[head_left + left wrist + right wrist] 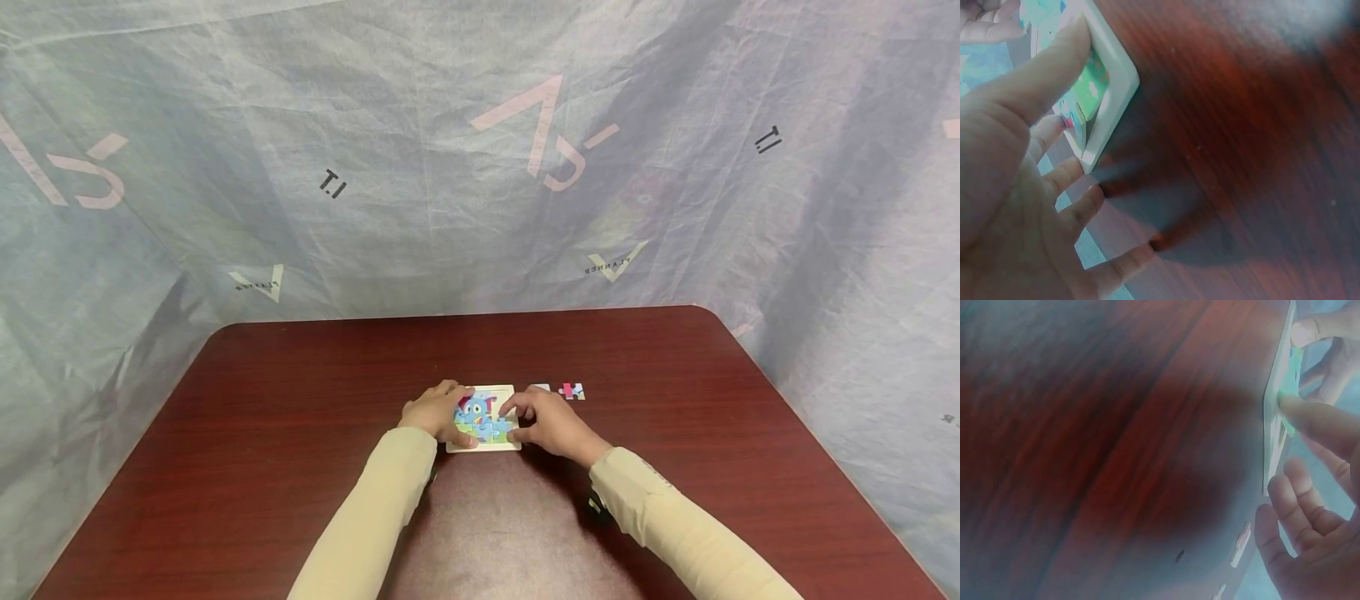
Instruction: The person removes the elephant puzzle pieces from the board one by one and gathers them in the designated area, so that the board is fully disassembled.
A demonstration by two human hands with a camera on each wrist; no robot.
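Observation:
A jigsaw puzzle with a pale tray (pixel 480 451) lies on the table, showing a blue cartoon animal (pixel 474 408) on green. The upper right part of the tray shows bare pale backing. My left hand (pixel 433 410) rests along the tray's left side, its thumb over the lower edge and its other fingers spread. At the lower right, my right hand (pixel 557 423) pinches a blue and green puzzle piece (pixel 500 430) between thumb and index finger. In the right wrist view, the thumb (pixel 1316 419) touches the green part, and the remaining fingers are loosely bent.
Right of the tray lies a pink and blue loose piece (pixel 573 391). Another loose piece (pixel 542 387) is partly hidden behind my right hand. The dark red wooden table (pixel 300 375) reaches back to a grey printed cloth (pixel 420 208).

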